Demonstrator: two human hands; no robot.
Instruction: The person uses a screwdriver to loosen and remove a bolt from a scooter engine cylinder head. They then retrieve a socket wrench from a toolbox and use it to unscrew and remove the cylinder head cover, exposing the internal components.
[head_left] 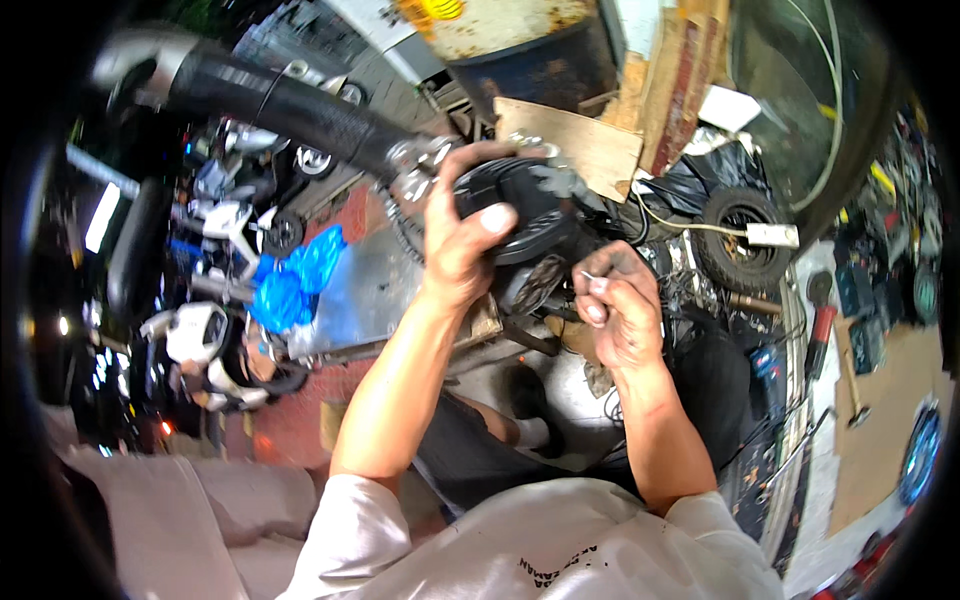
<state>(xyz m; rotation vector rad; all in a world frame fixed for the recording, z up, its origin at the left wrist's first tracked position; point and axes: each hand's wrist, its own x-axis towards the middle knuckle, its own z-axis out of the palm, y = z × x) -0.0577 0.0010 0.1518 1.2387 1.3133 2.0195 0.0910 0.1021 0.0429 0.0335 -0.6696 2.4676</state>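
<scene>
My left hand (460,240) wraps round the side of a round black part (522,205), thumb on its near face and fingers over its far edge. A thick black tube (300,115) runs from it toward the upper left. Clear crumpled plastic wrap (415,165) covers the joint between them. Just right of the round part, my right hand (622,300) is closed in a pinch, with a small pale sliver at the fingertips that is too small to name. Below the round part hangs a dark piece with a patterned face (540,285).
A metal-topped bench (365,285) with blue plastic bags (295,285) stands at left, parked motorbikes beyond it. A small wheel (745,240), a white power strip (772,235) and cables lie at right. A hammer (855,390) rests on cardboard. A rusty drum (530,60) stands behind.
</scene>
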